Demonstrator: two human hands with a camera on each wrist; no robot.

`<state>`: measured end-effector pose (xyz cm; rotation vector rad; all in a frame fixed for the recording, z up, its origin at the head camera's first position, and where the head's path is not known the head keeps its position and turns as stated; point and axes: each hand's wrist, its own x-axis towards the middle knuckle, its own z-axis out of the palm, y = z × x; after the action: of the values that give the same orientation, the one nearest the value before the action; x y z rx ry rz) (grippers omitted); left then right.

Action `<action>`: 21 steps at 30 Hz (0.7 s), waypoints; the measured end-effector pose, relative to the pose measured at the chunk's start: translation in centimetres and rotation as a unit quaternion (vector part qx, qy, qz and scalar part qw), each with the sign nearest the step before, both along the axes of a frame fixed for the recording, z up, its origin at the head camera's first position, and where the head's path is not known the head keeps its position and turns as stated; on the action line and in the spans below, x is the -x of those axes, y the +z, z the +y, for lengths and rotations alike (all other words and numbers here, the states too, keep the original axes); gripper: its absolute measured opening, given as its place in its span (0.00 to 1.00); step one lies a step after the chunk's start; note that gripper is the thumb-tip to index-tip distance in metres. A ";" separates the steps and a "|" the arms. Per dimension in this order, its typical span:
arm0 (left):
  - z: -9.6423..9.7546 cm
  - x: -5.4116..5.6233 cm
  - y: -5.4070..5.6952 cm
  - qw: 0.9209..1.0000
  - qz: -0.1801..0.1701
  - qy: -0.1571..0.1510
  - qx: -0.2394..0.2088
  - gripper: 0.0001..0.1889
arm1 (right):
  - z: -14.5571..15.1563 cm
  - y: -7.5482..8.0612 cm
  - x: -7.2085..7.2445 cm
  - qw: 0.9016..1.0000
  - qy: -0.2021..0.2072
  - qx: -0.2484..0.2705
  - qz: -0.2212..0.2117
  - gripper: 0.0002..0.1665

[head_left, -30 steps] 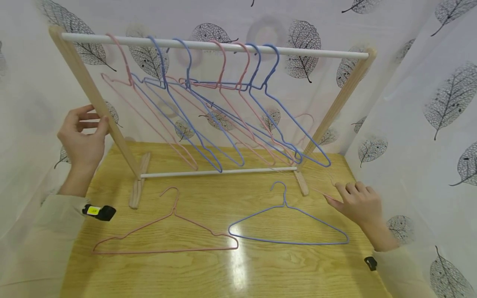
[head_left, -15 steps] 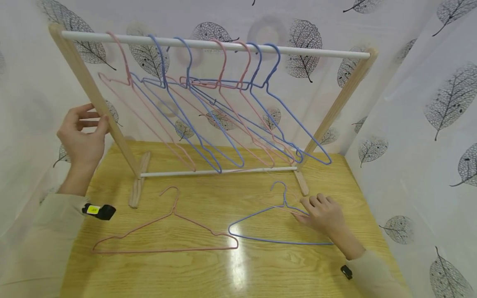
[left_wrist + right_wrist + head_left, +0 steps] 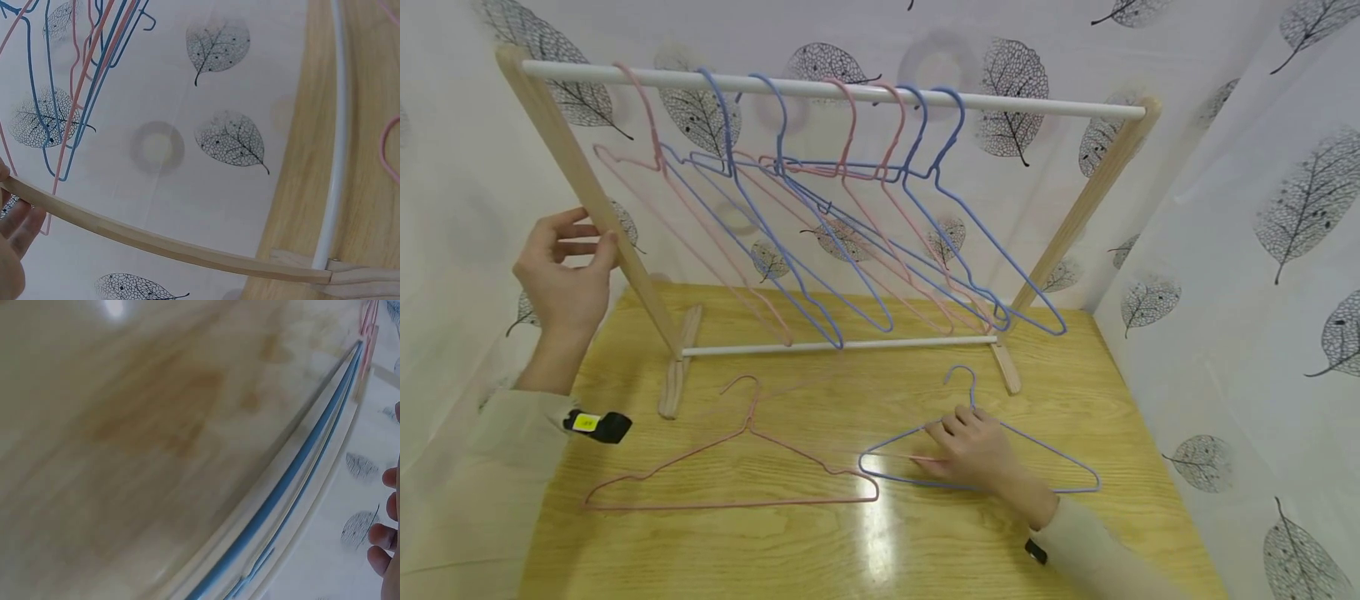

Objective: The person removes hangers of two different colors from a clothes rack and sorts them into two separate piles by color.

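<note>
In the head view, my left hand [image 3: 568, 275] grips the left wooden post [image 3: 557, 137] of a clothes rack, thumb in front. The left wrist view shows its fingers [image 3: 28, 228] around that post. My right hand [image 3: 973, 450] pinches a thin pink clothes hanger [image 3: 925, 458], mostly blurred by motion, which stretches left over the table. Beneath this hand lies a blue clothes hanger [image 3: 1075, 491], partly covered. Another pink hanger [image 3: 730, 505] lies flat at the left. In the right wrist view, the right hand's fingers [image 3: 382, 537] show at the edge; their hold is out of sight.
Several pink and blue hangers hang from the rack's white top rail [image 3: 1045, 106], their lower ends slanting forward. A white lower bar [image 3: 895, 343] joins the wooden feet. The wood-grain table [image 3: 775, 558] is enclosed by white leaf-print curtains [image 3: 1217, 275].
My right hand has swept leftward from the right end of the table to over the blue hanger, carrying the pink hanger. The left hand has stayed on the post.
</note>
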<state>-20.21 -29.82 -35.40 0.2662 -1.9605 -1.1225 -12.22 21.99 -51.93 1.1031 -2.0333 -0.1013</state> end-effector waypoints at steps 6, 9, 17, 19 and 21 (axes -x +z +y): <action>-0.1 0.1 -0.1 1.000 0.008 -0.001 0.001 0.16 | -3.5 -0.2 -0.4 1.000 0.014 -0.009 -0.019 0.32; -0.2 0.1 -0.2 1.000 0.012 -0.007 0.001 0.16 | -5.2 0.0 -0.8 0.999 0.019 -0.020 -0.038 0.33; -0.2 0.1 -0.2 1.000 0.014 -0.012 -0.001 0.16 | -9.7 0.4 -1.8 0.996 0.027 -0.048 -0.064 0.32; -0.2 0.2 -0.2 1.000 0.014 -0.011 -0.002 0.16 | -10.5 0.3 -2.2 0.995 0.020 -0.063 -0.081 0.33; -0.2 0.2 -0.2 1.000 0.014 -0.010 -0.004 0.16 | -11.2 0.3 -2.6 0.991 0.014 -0.081 -0.107 0.32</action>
<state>-20.42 -30.01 -35.59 0.2345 -1.9391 -1.1411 -9.58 10.83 -51.63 1.2906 -2.2308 -0.1401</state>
